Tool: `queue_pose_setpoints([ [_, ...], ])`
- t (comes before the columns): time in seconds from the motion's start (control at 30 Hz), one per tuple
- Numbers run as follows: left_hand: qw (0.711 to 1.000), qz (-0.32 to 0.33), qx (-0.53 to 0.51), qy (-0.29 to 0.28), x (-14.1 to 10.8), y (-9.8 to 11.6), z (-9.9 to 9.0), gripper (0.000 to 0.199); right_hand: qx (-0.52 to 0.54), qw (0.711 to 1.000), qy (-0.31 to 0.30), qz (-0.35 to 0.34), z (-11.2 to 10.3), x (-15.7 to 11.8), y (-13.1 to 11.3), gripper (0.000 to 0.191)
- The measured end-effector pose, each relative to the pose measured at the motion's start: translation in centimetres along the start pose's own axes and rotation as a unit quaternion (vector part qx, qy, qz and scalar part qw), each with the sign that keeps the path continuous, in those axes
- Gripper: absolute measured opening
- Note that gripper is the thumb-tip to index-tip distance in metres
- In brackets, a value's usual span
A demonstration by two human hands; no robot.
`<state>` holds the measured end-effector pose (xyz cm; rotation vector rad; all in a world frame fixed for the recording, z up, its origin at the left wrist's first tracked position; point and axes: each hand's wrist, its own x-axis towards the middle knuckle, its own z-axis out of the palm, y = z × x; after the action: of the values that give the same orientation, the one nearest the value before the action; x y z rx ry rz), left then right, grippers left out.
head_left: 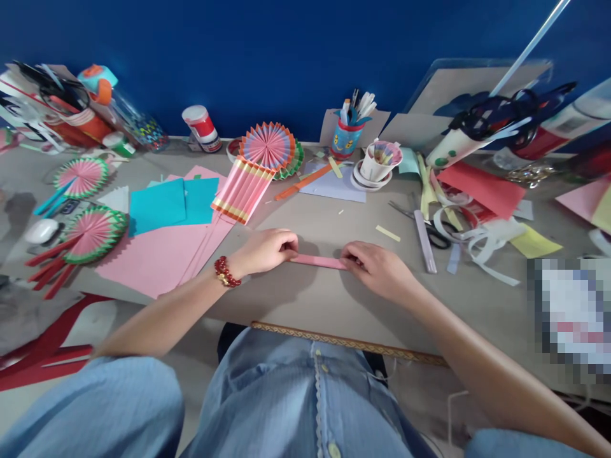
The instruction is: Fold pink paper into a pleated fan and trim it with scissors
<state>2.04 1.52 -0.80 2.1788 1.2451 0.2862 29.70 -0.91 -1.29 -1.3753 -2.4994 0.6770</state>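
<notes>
A narrow pink paper strip (319, 261) stretches level between my two hands, low over the grey table near its front edge. My left hand (272, 249) pinches one end, with a red bead bracelet on the wrist. The other end is pinched by my right hand (372, 264). Both sets of fingertips are closed on the paper, and the ends inside them are hidden. Behind my left hand lies a pleated pink paper piece (244, 191) with yellow bands, beside a round pleated paper rosette (268, 147) edged in orange. A small pale yellow strip (387, 233) lies beyond my right hand.
Pink sheets (143, 261) and blue sheets (160, 207) lie at left, beside pleated paper fans (95, 232). Scissors (436, 235), a lilac strip (424, 242) and curled white strips (491, 254) are at right. A pen cup (347, 138) and a glue bottle (203, 129) stand along the blue wall.
</notes>
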Motion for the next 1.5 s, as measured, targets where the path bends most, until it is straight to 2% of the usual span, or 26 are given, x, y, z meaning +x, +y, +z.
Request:
queue_pose_setpoints([
  [0.2, 1.000, 0.012, 0.010, 0.025, -0.5, 0.2, 0.0, 0.012, -0.009, 1.000, -0.003, 0.005, 0.2, 0.0, 0.2, 0.014],
  [0.33, 0.999, 0.006, 0.033, 0.010, -0.8, 0.8, -0.4, 0.011, -0.008, 1.000, -0.004, 0.004, 0.3, 0.0, 0.4, 0.015],
  [0.57, 0.986, 0.011, 0.165, -0.032, -0.3, 1.9, -0.9, 0.013, -0.009, 1.000, -0.005, 0.008, 0.1, 0.1, 0.3, 0.014],
  [0.67, 0.981, 0.012, 0.190, -0.046, 0.2, 1.9, -1.2, 0.014, -0.011, 1.000, -0.011, 0.011, 0.1, 0.1, 0.3, 0.014],
  [0.83, 0.984, -0.003, 0.170, -0.058, 0.5, 1.9, -1.5, 0.014, -0.015, 1.000, -0.009, 0.019, 0.1, 0.2, 0.4, 0.014],
  [1.07, 0.988, -0.015, 0.151, -0.027, 0.0, 1.7, -0.8, 0.013, -0.011, 1.000, -0.011, 0.018, 0.1, 0.2, 0.2, 0.015],
  [1.23, 0.992, 0.006, 0.128, -0.002, -0.3, 1.4, -0.6, 0.016, -0.016, 1.000, -0.007, 0.016, 0.2, 0.2, 0.3, 0.014],
  [1.5, 0.994, 0.018, 0.108, 0.002, -0.3, 0.9, -0.3, 0.013, -0.015, 1.000, 0.000, 0.013, 0.2, 0.3, 0.2, 0.013],
])
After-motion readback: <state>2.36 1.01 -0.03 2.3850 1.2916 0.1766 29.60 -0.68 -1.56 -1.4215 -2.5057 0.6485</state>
